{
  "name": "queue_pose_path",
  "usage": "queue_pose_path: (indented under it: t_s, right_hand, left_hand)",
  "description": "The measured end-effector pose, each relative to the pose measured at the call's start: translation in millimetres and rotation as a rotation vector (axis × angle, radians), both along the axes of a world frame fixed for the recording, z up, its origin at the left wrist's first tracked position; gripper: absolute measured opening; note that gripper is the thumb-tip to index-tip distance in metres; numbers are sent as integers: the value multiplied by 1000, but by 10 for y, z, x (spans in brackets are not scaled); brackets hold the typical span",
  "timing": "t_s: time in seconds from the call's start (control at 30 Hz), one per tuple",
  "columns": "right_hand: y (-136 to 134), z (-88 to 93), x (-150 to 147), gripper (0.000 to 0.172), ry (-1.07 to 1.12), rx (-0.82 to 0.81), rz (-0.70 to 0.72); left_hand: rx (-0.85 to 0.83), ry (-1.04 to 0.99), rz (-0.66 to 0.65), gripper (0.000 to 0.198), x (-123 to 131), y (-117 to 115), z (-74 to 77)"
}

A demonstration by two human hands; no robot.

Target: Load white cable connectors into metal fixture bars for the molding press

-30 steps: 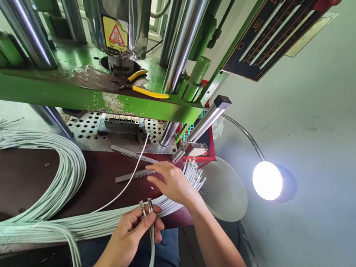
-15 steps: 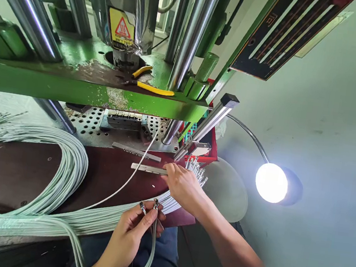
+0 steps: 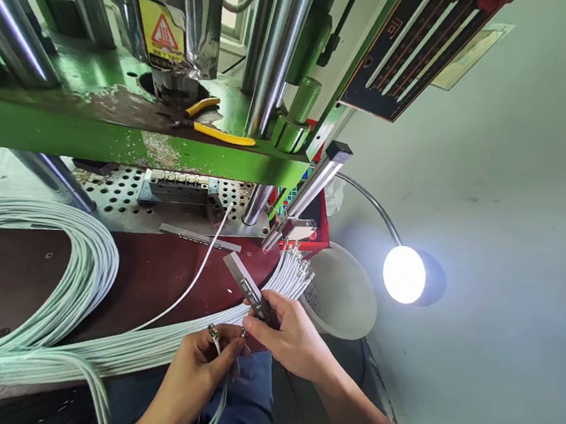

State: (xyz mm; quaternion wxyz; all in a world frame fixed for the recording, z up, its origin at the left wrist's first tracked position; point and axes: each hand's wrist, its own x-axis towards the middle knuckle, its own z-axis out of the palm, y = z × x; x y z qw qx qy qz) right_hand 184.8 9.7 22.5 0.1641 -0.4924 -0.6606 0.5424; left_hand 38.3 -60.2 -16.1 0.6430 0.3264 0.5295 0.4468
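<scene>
Presently, left hand (image 3: 201,361) clenched on two pale cable ends (image 3: 214,336), metal tips up, cables trailing down past the near edge of the brown surface (image 3: 4,272) toward the lap. Right hand (image 3: 292,338) gripping one end of a flat metal bar (image 3: 245,282), bar tilted up and away over the surface edge, free end above the brown top. Hands nearly touching, both just off the near rim. Bundle of pale cables (image 3: 82,269) looped across left part of surface and running along near edge beneath the hands; terminal ends (image 3: 292,276) fanned at the right corner, just beside a grey bowl (image 3: 349,297). Single white wire (image 3: 196,277) crossing the middle. Second metal strip (image 3: 199,237) lying at the far edge by the perforated plate (image 3: 123,198). Green press frame (image 3: 115,141) overhanging low, yellow-handled pliers (image 3: 215,132) on top. Open brown area between cable loop and bar. Lamp (image 3: 404,275) lit at right, well apart.
</scene>
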Motion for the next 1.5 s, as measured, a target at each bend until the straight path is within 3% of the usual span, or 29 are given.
queue_pose_path:
  t_s: [0.13, 0.33, 0.67, 0.93, 1.17, 1.5]
  right_hand:
    - [20, -28, -26, 9, 86, -95, 4]
    - [7, -68, -43, 25, 193, -181, -27]
    - [-6, -101, -9, 40, 371, -363, -11]
    - [41, -111, -7, 45, 328, -157, 98]
    - [35, -129, 29, 48, 264, -194, 104]
    - [-16, -25, -22, 44, 56, 21, 92]
  left_hand:
    - [-22, -23, 5, 41, -6, -14, 18]
    - [-40, -108, 47, 36, 16, -20, 42]
    - [54, -20, 24, 36, -29, -45, 77]
    - [-54, -62, -15, 45, 16, -27, 76]
    - [-54, -52, -57, 47, 53, -3, 52]
    - [-75, -13, 11, 43, 124, -2, 75]
